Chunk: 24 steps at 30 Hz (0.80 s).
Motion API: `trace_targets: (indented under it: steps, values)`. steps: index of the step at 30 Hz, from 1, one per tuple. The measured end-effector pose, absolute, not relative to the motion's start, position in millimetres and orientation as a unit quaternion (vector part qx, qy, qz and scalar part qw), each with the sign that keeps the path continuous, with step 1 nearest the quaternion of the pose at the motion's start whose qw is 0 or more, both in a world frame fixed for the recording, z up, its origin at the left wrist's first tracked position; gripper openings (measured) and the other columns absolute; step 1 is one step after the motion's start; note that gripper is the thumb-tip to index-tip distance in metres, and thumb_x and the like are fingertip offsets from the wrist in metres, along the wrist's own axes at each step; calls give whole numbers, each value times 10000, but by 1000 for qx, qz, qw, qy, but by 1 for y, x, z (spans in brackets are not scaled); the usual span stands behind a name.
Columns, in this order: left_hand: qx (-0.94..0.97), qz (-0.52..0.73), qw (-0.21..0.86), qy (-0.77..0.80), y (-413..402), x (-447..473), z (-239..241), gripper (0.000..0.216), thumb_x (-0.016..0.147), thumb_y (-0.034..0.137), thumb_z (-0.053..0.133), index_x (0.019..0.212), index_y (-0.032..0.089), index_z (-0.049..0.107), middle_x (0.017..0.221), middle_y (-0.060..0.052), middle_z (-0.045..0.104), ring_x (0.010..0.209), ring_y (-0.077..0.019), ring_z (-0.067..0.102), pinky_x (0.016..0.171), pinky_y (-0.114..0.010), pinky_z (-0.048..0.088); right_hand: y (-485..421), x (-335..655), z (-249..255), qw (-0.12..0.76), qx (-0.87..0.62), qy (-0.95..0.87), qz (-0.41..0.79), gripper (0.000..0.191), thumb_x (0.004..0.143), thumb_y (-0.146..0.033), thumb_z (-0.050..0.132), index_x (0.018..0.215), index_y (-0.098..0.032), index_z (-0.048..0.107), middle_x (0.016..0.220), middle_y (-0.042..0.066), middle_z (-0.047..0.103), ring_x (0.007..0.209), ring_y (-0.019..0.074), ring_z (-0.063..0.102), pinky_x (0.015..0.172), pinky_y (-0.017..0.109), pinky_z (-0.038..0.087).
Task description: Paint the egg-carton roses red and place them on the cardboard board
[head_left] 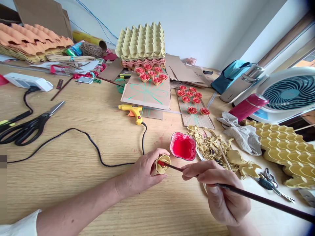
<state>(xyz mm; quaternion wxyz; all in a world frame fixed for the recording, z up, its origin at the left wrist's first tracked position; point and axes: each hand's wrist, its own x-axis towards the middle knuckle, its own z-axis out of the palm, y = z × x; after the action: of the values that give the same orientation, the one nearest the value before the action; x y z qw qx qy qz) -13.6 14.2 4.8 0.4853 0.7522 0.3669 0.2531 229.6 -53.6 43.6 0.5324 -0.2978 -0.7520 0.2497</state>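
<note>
My left hand (pixel 145 172) is closed around a pale yellow egg-carton flower (pixel 164 168), its open petals facing up and toward the right. Pinched in my right hand (pixel 221 190) is a long dark paintbrush (pixel 246 194). The brush tip touches the flower's centre, where a patch of red paint shows. Just beyond the flower stands a small wavy-edged bowl (pixel 172 154) of red paint. Red-painted flowers (pixel 189 94) sit on a cardboard strip at the back right, and more red flowers (pixel 152 74) rest on cardboard at the back middle.
A yellow glue gun (pixel 133 110) lies behind my left hand, its black cord (pixel 98 150) crossing the table. Black scissors (pixel 36 126) are at the left. Yellow carton scraps (pixel 216 147), small scissors (pixel 269 183) and egg trays (pixel 285 147) lie right. A fan (pixel 290 90) stands behind.
</note>
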Motion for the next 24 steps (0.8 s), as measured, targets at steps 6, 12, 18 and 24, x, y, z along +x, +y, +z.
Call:
trace_targets:
  steps: [6, 12, 18, 24]
  values:
    - [753, 258, 492, 352, 14, -13, 4, 444, 870, 216, 773, 1285, 255, 619, 1229, -25, 790, 1019, -219, 735, 935, -336, 576, -51, 227, 43, 481, -289, -788, 252, 218, 1184, -241, 489, 1311, -229, 665, 1110, 117, 836, 987, 237, 861, 851, 381, 749]
    - [752, 263, 484, 362, 14, -14, 1, 461, 883, 231, 788, 1315, 252, 628, 1189, -20, 785, 992, -213, 728, 927, -325, 576, -52, 230, 49, 496, -295, -779, 245, 227, 1182, -222, 483, 1288, -219, 684, 1053, 112, 834, 946, 233, 847, 847, 399, 752]
    - [744, 259, 495, 368, 14, -14, 5, 441, 876, 259, 788, 1294, 252, 650, 1066, 5, 761, 873, -194, 690, 824, -299, 557, -56, 232, 45, 512, -290, -767, 256, 252, 1202, -267, 469, 1330, -236, 684, 1062, 107, 845, 979, 254, 861, 905, 444, 762]
    - [740, 237, 513, 366, 16, -13, 1, 495, 869, 324, 815, 1324, 241, 639, 939, 41, 704, 754, -167, 635, 699, -269, 510, -52, 232, 44, 478, -286, -788, 263, 241, 1179, -227, 482, 1336, -228, 665, 1123, 128, 839, 1022, 258, 858, 920, 445, 755]
